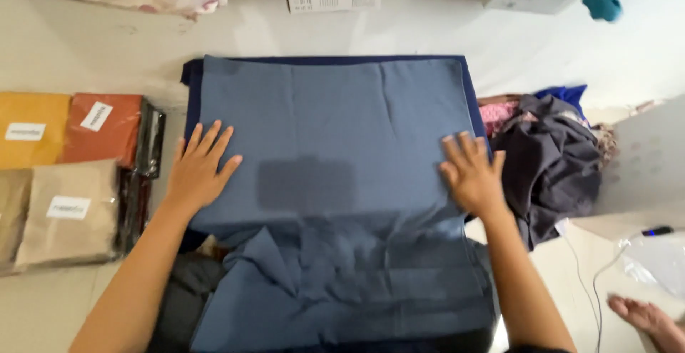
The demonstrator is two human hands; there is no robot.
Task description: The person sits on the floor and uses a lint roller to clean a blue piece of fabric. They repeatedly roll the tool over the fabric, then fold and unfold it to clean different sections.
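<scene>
Pressing flat with spread fingers, the left hand (196, 171) and right hand (471, 174) are laid on the blue-grey cloth's (328, 117) side edges. The far half is smoothed; the near part is left rumpled, perhaps partly folded.

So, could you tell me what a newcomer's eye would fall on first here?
The large grey-blue cloth spread flat in the middle, with the left hand and right hand pressed open on its side edges. Next, the wrapped fabric packs stacked at the left and the dark heap of clothes at the right.
</scene>
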